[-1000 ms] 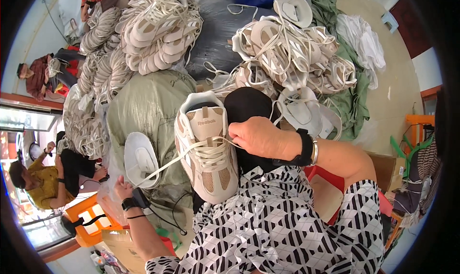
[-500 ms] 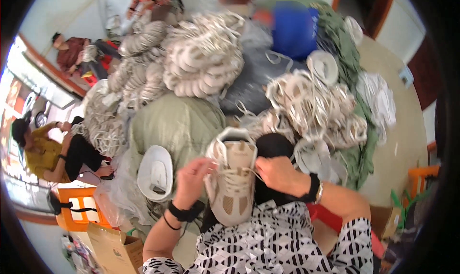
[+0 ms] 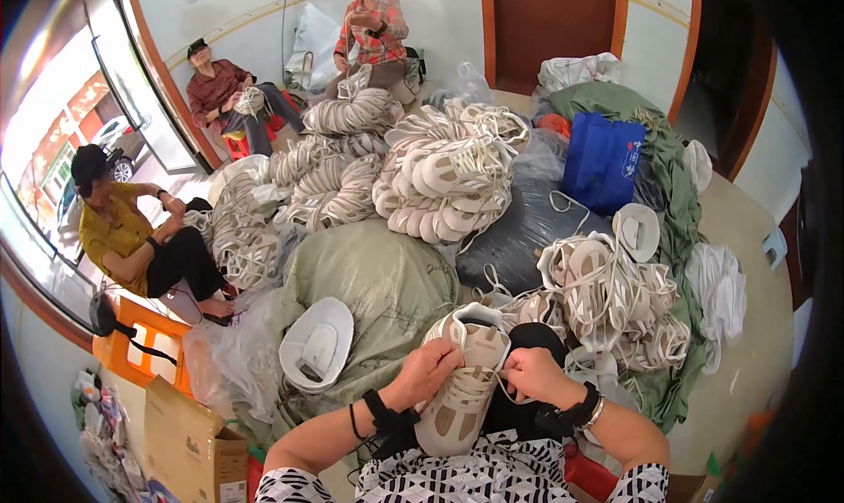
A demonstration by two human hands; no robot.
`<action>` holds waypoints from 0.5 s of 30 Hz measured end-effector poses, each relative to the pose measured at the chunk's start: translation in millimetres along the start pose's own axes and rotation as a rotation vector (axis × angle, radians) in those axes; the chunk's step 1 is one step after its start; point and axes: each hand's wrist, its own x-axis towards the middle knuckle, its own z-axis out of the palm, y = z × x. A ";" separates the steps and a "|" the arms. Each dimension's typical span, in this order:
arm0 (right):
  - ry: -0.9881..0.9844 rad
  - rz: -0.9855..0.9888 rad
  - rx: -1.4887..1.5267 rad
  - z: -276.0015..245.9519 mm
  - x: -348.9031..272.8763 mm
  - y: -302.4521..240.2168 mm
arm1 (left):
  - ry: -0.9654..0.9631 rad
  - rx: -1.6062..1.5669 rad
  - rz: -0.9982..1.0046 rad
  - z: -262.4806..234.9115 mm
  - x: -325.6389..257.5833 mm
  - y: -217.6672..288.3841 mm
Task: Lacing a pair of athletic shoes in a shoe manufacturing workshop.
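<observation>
A beige and white shoe upper point(image 3: 462, 389) with white laces lies on my lap. My left hand point(image 3: 428, 371) grips its left side near the collar and the lace. My right hand point(image 3: 530, 374) pinches the lace at the shoe's right side. Both wrists carry dark bands. A single white shoe piece point(image 3: 316, 345) lies on a green sack point(image 3: 378, 283) just left of my hands. A bundle of tied shoe uppers point(image 3: 615, 301) sits right of my hands.
Large bundled stacks of white shoe uppers point(image 3: 448, 173) are heaped ahead on sacks. A blue bag point(image 3: 602, 160) stands at the back right. Three other people sit at the left and back. An orange stool point(image 3: 145, 349) and a cardboard box point(image 3: 189, 446) stand at lower left.
The view has tilted up, showing more of the room. My left hand came from the lower left onto the shoe; both hands now hold it at the laces.
</observation>
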 end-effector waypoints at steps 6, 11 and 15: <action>0.258 -0.761 -0.820 21.3 -6.8 31.6 | -0.001 0.010 -0.033 3.8 -3.2 -3.7; 0.325 -0.534 -0.484 17.9 3.8 37.0 | -0.013 0.045 -0.024 5.4 3.6 -19.6; 0.293 -0.488 -0.394 20.3 10.3 21.6 | -0.026 -0.040 -0.065 -16.9 -3.2 -5.7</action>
